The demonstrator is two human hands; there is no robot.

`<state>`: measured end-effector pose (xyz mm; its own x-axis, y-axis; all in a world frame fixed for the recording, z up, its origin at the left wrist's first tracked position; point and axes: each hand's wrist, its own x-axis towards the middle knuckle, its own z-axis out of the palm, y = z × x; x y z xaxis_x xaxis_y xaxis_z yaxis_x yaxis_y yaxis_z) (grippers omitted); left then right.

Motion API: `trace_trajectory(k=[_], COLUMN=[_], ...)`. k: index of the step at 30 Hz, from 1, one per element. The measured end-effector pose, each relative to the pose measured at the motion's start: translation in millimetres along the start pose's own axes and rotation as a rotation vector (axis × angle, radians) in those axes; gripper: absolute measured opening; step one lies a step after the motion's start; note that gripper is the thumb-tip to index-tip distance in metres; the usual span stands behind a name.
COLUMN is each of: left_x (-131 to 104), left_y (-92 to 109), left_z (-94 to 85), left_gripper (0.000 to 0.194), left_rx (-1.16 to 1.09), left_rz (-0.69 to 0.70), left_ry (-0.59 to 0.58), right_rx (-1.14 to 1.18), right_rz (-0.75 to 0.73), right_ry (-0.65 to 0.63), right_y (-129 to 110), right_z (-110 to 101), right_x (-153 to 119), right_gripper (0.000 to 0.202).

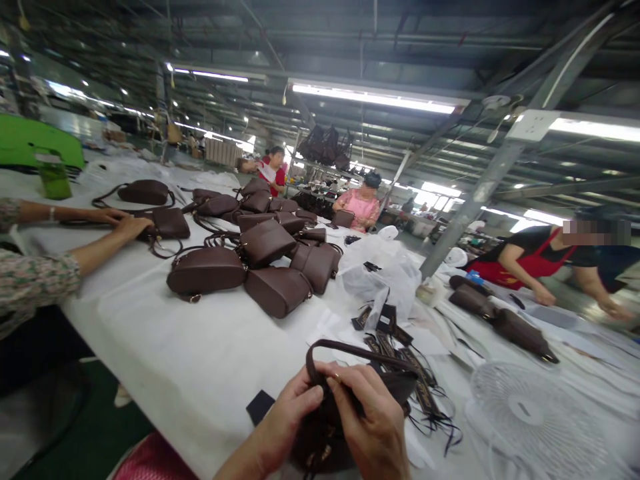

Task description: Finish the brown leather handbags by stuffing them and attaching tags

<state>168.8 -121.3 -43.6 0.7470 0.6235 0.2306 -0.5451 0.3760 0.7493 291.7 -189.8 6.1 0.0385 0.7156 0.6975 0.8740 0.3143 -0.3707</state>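
Observation:
A dark brown handbag sits in front of me at the near edge of the table, its strap looping up above my fingers. My left hand is closed on the bag near the base of the strap. Close beside it, my right hand pinches the same spot with thumb and forefinger, where a small gold-coloured bit of metal shows. The fingers hide most of that fitting. A black tag lies left of my left wrist. Black hang tags with gold lettering are heaped just beyond the bag.
Several brown handbags are piled at mid-table. A co-worker's hands rest on another bag at left. A white fan stands at right, near a metal post. Clear plastic bags lie beyond the tags. Other people work farther back and at right.

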Motion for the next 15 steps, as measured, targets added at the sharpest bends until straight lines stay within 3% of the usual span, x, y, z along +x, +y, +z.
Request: trace_trajectory(k=[3, 6, 9, 12, 15], left_x=[1, 1, 2, 8, 18], left_y=[4, 7, 9, 18, 40], left_z=[3.3, 2.3, 1.1, 5.5, 17.2], left_gripper=[0.028, 0.025, 0.027, 0.033, 0.036], left_rx=[0.196, 0.437, 0.507, 0.436, 0.43], left_rz=[0.03, 0.071, 0.068, 0.029, -0.068], left_ry=[0.01, 0.006, -0.032, -0.018, 0.11], right_rx=[-0.152, -0.278, -0.307, -0.327, -0.409], right_rz=[0.03, 0.175, 0.299, 0.281, 0.182], right_ry=[0.059, 0.191, 0.283, 0.257, 0.22], right_y=[12, 39, 65, 76, 74], right_z=[-9, -27, -43, -48, -46], right_x=[-2, -9, -19, -26, -23], right_gripper=[0.014, 0.021, 0.024, 0.024, 0.027])
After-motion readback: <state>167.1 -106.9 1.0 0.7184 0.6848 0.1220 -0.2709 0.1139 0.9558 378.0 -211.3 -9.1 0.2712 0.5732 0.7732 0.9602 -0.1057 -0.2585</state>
